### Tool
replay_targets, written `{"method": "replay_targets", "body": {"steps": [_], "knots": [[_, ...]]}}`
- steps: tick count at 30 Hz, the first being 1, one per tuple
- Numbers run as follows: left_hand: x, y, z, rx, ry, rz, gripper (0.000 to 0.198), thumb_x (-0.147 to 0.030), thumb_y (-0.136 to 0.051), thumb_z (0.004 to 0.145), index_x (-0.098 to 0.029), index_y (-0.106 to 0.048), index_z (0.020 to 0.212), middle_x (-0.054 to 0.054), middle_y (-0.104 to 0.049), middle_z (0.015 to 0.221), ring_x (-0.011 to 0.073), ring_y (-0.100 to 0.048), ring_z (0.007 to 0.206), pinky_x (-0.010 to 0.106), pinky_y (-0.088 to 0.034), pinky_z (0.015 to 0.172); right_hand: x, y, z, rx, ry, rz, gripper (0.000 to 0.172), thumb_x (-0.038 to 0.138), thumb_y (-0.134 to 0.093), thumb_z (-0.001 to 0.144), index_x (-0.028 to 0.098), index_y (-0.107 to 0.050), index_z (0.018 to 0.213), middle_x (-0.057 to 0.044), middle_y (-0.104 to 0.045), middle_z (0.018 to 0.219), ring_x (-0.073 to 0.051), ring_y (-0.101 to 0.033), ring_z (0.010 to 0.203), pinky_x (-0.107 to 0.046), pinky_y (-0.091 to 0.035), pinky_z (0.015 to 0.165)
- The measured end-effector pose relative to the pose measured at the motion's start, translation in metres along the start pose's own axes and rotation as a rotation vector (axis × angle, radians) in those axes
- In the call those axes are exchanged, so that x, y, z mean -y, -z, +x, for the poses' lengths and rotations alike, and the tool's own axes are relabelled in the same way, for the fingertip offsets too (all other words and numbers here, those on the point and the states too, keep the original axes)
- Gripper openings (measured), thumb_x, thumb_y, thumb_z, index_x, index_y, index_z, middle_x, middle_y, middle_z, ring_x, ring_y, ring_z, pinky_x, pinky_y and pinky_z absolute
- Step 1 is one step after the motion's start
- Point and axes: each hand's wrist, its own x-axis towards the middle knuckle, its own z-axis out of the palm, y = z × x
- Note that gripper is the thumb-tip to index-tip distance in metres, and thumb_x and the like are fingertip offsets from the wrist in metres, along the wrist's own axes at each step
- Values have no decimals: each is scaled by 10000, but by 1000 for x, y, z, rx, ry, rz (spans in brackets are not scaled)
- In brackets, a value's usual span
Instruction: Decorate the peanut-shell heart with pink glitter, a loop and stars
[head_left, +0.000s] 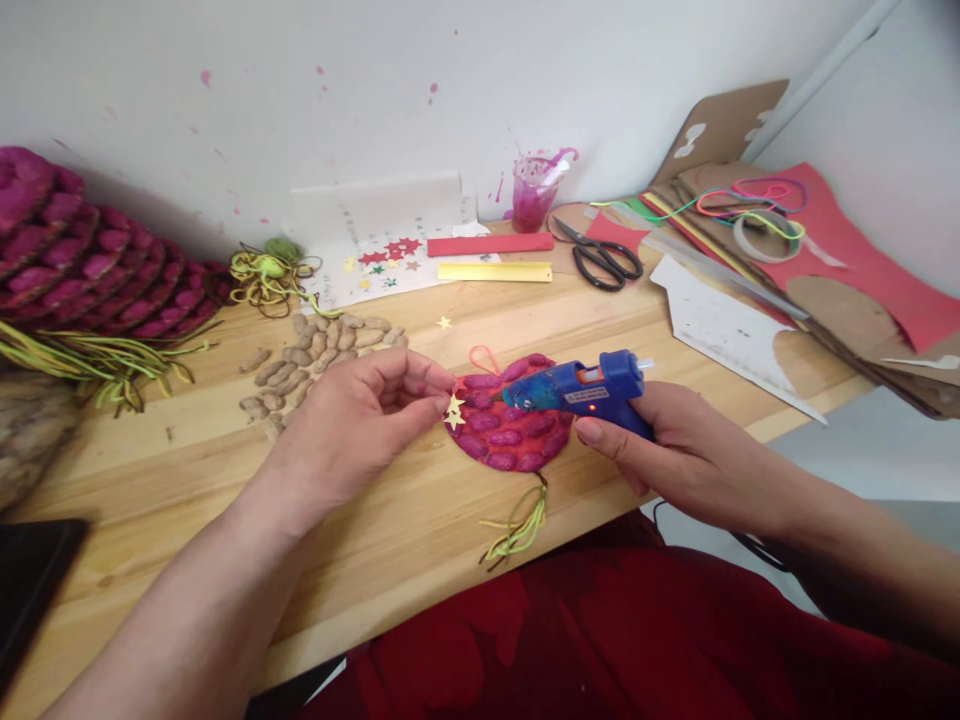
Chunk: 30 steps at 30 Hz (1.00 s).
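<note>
My right hand (675, 450) is wrapped round a blue hot glue gun (600, 390), its small orange light lit. The gun's nozzle points left over a round red disc (536, 425) covered with magenta-painted peanuts. My left hand (367, 410), thumb and fingertips pinched together, is at the disc's left edge. Yellow stars (454, 412) show at those fingertips, close together or overlapping; whether one lies on the disc I cannot tell. A pink loop (484, 358) sticks out at the disc's top, and a yellow-green yarn tassel (517, 525) hangs from its bottom.
Unpainted peanuts (315, 350) lie left of the disc, near a loose yellow star (444, 322). Behind are star-strewn paper (330, 285), red (491, 245) and yellow strips (495, 272), a paint cup (534, 195) and black scissors (600, 260). Stacked magenta discs (97, 255) stand left; cardboard (847, 310) lies right.
</note>
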Motion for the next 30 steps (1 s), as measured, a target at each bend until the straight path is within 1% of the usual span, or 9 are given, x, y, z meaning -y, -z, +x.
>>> {"method": "replay_targets", "body": {"steps": [5,8,11,15,18,20,23,25,30], "knots": [[2,-1,2,-42,-40,34,178,-324,-815,794,-184,-749,882,20,-760,848,151,-705,763,260,-563,737,1,3,0,13,-7,14,454,574,-539,982,219,-563,702,-28,-627,668,-188,-529,634,-311,-395,566],[4,-1,3,-62,-42,52,209,-356,-826,775,-189,-754,879,29,-765,855,164,-711,764,271,-573,736,1,5,0,11,-10,35,426,577,-565,967,216,-600,742,-35,-653,716,-191,-533,648,-316,-419,573],[5,-1,3,-68,-47,65,219,-359,-831,771,-187,-757,885,30,-766,861,161,-710,763,266,-573,734,-2,8,-2,39,-22,96,408,579,-589,954,218,-619,767,-13,-637,682,-179,-544,624,-304,-428,558],[4,-3,3,-59,-47,50,197,-323,-824,780,-178,-754,893,31,-768,862,155,-712,764,257,-571,730,-7,8,-2,72,-129,314,448,621,-605,936,212,-609,754,22,-559,522,-140,-497,496,-274,-378,472],[1,-8,2,-61,-29,50,196,-302,-818,776,-167,-753,902,40,-772,863,161,-714,770,265,-572,730,-12,4,0,8,-211,544,493,667,-602,919,212,-556,737,20,-562,481,-108,-429,426,-256,-294,412],[-1,-12,2,-64,-14,55,207,-294,-816,760,-159,-751,903,52,-777,870,170,-712,774,279,-575,732,-16,-2,3,-30,-241,710,484,673,-600,916,216,-533,769,27,-562,469,-91,-377,383,-249,-234,383],[-4,-19,3,-47,17,61,218,-295,-805,740,-155,-741,895,71,-784,897,185,-715,797,303,-581,744,-21,-11,8,-28,-248,890,455,661,-585,926,209,-574,876,36,-558,466,-88,-349,349,-244,-196,364],[-6,-24,5,-43,28,71,209,-294,-796,732,-162,-734,882,69,-782,896,186,-713,793,305,-583,734,-25,-17,10,-14,-246,944,457,659,-580,928,203,-588,908,36,-560,469,-90,-357,344,-239,-204,360],[-10,-34,9,-72,20,148,174,-244,-760,740,-173,-745,898,37,-765,835,152,-679,697,263,-553,650,-28,-23,12,-37,-262,938,467,668,-600,915,214,-527,838,46,-564,466,-81,-370,347,-219,-223,356]]}}
